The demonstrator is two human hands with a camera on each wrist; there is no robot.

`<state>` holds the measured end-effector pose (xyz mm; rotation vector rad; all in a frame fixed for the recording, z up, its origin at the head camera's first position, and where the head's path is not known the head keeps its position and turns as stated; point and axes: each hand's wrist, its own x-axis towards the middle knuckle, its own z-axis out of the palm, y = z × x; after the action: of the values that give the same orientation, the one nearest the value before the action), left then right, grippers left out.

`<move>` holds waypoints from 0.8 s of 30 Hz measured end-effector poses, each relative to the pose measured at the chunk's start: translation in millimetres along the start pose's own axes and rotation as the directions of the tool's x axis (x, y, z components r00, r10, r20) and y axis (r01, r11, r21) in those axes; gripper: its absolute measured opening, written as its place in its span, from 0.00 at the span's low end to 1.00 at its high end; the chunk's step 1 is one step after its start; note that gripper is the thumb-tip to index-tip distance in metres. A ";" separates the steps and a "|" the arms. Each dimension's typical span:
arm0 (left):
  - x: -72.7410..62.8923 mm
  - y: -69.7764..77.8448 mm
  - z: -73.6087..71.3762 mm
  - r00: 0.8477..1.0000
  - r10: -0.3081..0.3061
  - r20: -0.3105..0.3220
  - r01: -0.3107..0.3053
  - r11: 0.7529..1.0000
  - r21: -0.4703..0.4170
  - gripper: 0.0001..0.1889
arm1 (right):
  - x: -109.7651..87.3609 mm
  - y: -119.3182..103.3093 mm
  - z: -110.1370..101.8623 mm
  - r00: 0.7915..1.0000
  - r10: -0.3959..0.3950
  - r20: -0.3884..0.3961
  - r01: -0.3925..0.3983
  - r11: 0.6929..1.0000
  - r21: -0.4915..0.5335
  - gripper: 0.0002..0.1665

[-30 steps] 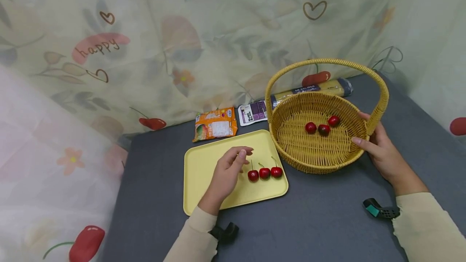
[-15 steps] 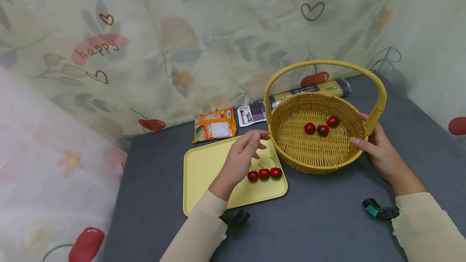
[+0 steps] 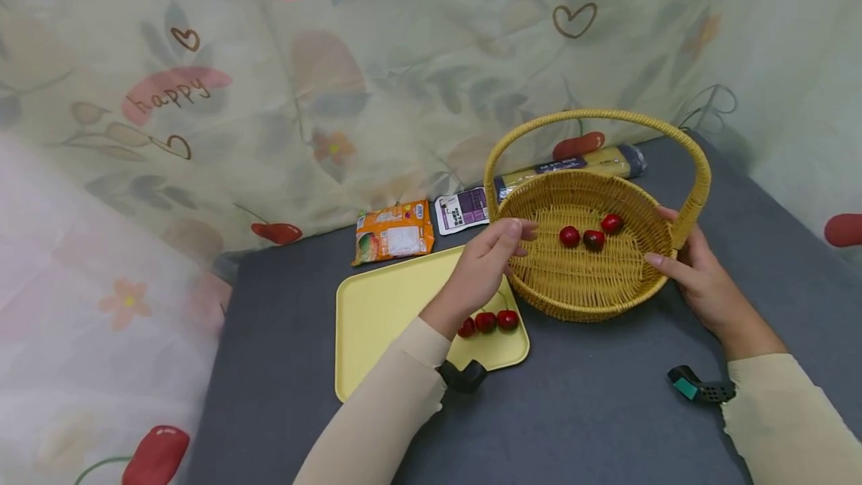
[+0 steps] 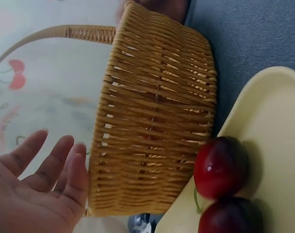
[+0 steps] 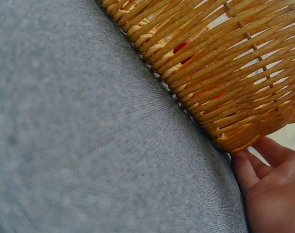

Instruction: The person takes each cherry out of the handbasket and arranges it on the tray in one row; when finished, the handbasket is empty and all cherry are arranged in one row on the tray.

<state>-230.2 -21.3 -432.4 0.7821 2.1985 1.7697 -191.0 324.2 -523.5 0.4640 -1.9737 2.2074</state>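
Note:
A round wicker basket [image 3: 582,290] with a tall arched handle stands on the table, with three dark red cherries [image 3: 594,240] on its floor. My right hand [image 3: 707,290] grips its right rim by the handle's foot, thumb over the inside and fingers outside. Over the left rim hovers my left hand [image 3: 480,272], fingers loosely bent; in the left wrist view this hand [image 4: 45,194] holds nothing visible. Below it, three stemmed cherries [image 3: 485,322] lie in a row on a pale yellow tray [image 3: 370,320], partly covered by the left wrist in the head view.
Behind the tray lie an orange snack packet [image 3: 393,232] and a purple-and-white pouch [image 3: 461,211]. A long yellow-and-navy package [image 3: 609,163] lies behind the basket. Grey cloth [image 3: 572,410] covers the table, and a printed curtain [image 3: 404,96] hangs along its back.
My left hand has moved right and away from me, from above the tray to the basket's left rim. The right hand stays on the basket. Both groups of cherries lie as before.

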 end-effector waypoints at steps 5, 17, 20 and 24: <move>15.1 1.4 8.2 1.000 0.011 0.001 -0.011 1.000 -0.011 0.29 | 0.4 -1.1 0.3 1.000 0.000 0.001 0.000 1.000 -0.009 0.43; 53.3 7.1 26.5 0.999 -0.038 0.015 0.039 0.999 -0.029 0.34 | -0.8 2.1 -1.9 1.000 0.011 -0.009 -0.011 1.000 -0.022 0.44; 61.9 5.3 29.8 0.997 -0.075 0.010 0.076 0.997 -0.032 0.34 | -0.2 2.4 -1.5 1.000 0.004 -0.004 -0.005 1.000 -0.016 0.44; 72.6 0.7 34.3 0.992 -0.124 0.001 0.124 0.991 -0.045 0.35 | 0.2 2.3 -0.9 1.000 0.011 -0.006 -0.011 1.000 -0.017 0.44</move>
<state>-274.3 45.7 -428.8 0.6196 2.1507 1.7537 -192.0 324.7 -525.7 0.4452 -1.9957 2.1941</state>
